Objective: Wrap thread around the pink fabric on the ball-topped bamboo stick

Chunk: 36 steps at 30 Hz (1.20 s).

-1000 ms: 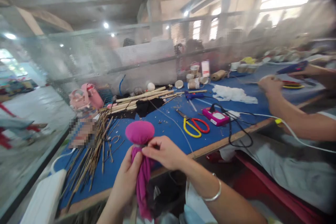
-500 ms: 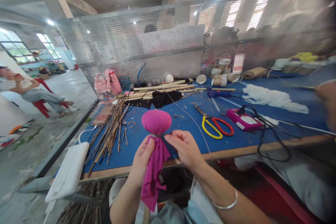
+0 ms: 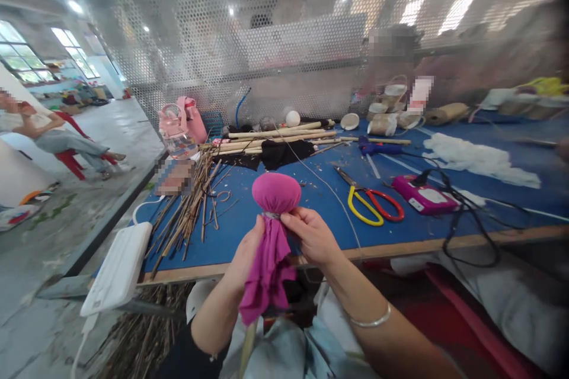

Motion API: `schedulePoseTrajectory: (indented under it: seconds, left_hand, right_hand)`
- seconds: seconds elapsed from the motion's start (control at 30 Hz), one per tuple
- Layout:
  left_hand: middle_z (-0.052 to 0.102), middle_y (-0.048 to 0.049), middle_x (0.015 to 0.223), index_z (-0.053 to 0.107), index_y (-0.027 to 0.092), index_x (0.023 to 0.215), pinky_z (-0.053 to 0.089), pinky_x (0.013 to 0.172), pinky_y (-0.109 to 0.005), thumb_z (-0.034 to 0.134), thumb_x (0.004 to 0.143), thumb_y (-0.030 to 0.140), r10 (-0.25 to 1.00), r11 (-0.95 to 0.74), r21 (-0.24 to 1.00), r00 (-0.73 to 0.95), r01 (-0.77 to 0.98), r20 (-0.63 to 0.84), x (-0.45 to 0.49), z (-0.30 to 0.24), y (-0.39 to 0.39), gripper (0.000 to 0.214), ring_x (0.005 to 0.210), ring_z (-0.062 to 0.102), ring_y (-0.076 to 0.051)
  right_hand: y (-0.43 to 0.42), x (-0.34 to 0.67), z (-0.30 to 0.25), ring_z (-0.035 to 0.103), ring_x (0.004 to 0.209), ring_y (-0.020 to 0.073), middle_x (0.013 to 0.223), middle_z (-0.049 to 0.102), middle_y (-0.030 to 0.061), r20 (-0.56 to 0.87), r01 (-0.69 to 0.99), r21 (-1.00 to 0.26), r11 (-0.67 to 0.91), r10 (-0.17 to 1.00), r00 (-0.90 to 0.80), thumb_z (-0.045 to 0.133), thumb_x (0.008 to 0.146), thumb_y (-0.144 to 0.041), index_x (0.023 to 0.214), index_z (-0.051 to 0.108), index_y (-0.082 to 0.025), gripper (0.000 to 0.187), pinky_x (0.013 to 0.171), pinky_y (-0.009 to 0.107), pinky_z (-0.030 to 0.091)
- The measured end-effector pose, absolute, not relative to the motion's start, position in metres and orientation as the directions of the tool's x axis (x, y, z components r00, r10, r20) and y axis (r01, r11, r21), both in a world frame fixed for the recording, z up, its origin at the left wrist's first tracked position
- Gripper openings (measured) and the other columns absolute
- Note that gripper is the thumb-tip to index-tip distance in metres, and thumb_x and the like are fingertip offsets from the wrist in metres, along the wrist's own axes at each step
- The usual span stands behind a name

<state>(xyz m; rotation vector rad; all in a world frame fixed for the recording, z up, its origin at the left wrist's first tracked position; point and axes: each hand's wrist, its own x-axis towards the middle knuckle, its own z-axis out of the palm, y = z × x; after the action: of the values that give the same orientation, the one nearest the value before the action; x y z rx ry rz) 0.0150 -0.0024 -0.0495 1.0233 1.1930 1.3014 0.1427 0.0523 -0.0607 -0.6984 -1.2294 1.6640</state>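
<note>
A magenta cloth bundle (image 3: 276, 190) stands in front of me, its top pulled smooth and round. Grey cord or wire (image 3: 272, 215) circles its narrow neck. Below that, the loose cloth (image 3: 269, 278) hangs in folds, and a pale stick (image 3: 248, 346) shows beneath it. My left hand (image 3: 245, 251) is closed around the gathered cloth just under the neck. With thumb and finger pinched, my right hand (image 3: 313, 235) presses at the right side of the neck, on the grey cord; the cord's end is hidden by the fingers.
Yellow-and-red-handled scissors (image 3: 373, 204) lie right of the bundle, with a magenta power box (image 3: 424, 194) and black cables beyond. Thin twigs (image 3: 189, 213) cover the left side. Behind are pale sticks (image 3: 275, 133), black cloth (image 3: 287, 154) and a blue glue gun (image 3: 382, 147). A white power bank (image 3: 118, 266) hangs at the left edge.
My right hand has come in closer against the bundle's neck, where a short length of cord previously showed between. The bundle and both hands appear slightly higher and further right, as the view has shifted.
</note>
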Motion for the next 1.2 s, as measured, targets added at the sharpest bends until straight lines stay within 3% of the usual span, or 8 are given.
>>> schedulePoseTrajectory:
  seconds: [0.07,0.2,0.4,0.63,0.83,1.03,1.13,1.2]
  left_hand:
    - [0.065,-0.0039,0.077,0.063,0.016,0.080,0.047,0.071,-0.028,0.050,0.084,0.045,0.979,-0.055,0.997,-0.191,0.057,0.065,0.014,-0.047,-0.004,0.032,0.074,0.058,-0.016]
    - [0.062,-0.0040,0.088,0.059,0.016,0.096,0.045,0.073,-0.027,0.054,0.083,0.029,0.840,-0.162,0.902,-0.424,0.400,0.338,0.008,-0.040,-0.008,0.019,0.079,0.058,-0.015]
    - [0.067,-0.0038,0.090,0.067,0.019,0.094,0.048,0.073,-0.025,0.062,0.080,0.026,0.862,-0.290,0.755,-0.182,0.589,0.473,0.011,-0.031,-0.014,0.017,0.080,0.062,-0.015]
    - [0.070,-0.0035,0.082,0.070,0.019,0.079,0.051,0.072,-0.026,0.062,0.078,0.024,0.858,-0.265,0.761,-0.215,0.592,0.466,0.017,-0.023,-0.014,0.009,0.076,0.065,-0.015]
    - [0.068,-0.0039,0.084,0.067,0.019,0.083,0.049,0.075,-0.026,0.056,0.081,0.017,0.759,-0.360,0.599,-0.149,0.715,0.634,0.021,-0.021,-0.019,0.011,0.080,0.063,-0.016]
    - [0.063,-0.0057,0.096,0.063,0.020,0.099,0.046,0.080,-0.028,0.058,0.082,0.018,0.763,-0.387,0.470,-0.011,0.793,0.646,0.017,-0.029,-0.020,0.019,0.089,0.058,-0.017]
    - [0.062,-0.0057,0.094,0.063,0.020,0.093,0.045,0.080,-0.029,0.057,0.082,0.018,0.747,-0.408,0.412,0.039,0.814,0.663,0.017,-0.030,-0.019,0.013,0.088,0.056,-0.017]
    - [0.062,-0.0054,0.092,0.061,0.020,0.086,0.044,0.080,-0.030,0.055,0.083,0.018,0.765,-0.405,0.436,0.038,0.804,0.642,0.018,-0.031,-0.019,0.007,0.088,0.056,-0.018]
  right_hand:
    - [0.052,0.142,-0.068,0.026,0.050,0.0054,0.053,0.031,-0.0064,0.064,-0.370,-0.926,-0.074,0.936,-0.346,0.070,0.066,-0.044,0.054,0.035,-0.018,0.046,0.047,0.020,0.026]
    - [0.051,0.141,-0.069,0.027,0.050,0.0055,0.053,0.031,-0.0062,0.062,-0.378,-0.923,-0.070,0.944,-0.325,0.071,0.066,-0.043,0.054,0.034,-0.017,0.046,0.047,0.020,0.026]
    - [0.046,0.145,-0.058,0.025,0.049,0.0055,0.052,0.029,-0.0061,0.104,-0.354,-0.935,0.004,0.959,-0.265,0.068,0.068,-0.044,0.053,0.035,-0.017,0.045,0.047,0.021,0.026]
    - [0.040,0.150,-0.055,0.022,0.048,0.0056,0.050,0.027,-0.0057,0.194,-0.255,-0.956,0.144,0.964,-0.184,0.065,0.072,-0.042,0.049,0.029,-0.018,0.048,0.044,0.022,0.023]
    - [0.031,0.150,-0.044,0.021,0.047,0.0057,0.050,0.026,-0.0054,0.226,-0.195,-0.961,0.198,0.965,-0.131,0.064,0.071,-0.041,0.047,0.028,-0.019,0.049,0.042,0.022,0.022]
    - [0.030,0.153,-0.039,0.020,0.046,0.0055,0.049,0.024,-0.0058,0.222,-0.168,-0.965,0.202,0.969,-0.109,0.062,0.072,-0.038,0.048,0.027,-0.019,0.047,0.040,0.021,0.020]
    - [0.029,0.154,-0.042,0.020,0.046,0.0054,0.049,0.024,-0.0058,0.201,-0.155,-0.971,0.183,0.973,-0.111,0.061,0.073,-0.038,0.048,0.026,-0.020,0.046,0.040,0.021,0.020]
    - [0.029,0.154,-0.045,0.021,0.046,0.0056,0.049,0.024,-0.0056,0.206,-0.140,-0.972,0.190,0.973,-0.105,0.061,0.073,-0.038,0.048,0.025,-0.020,0.048,0.041,0.021,0.021]
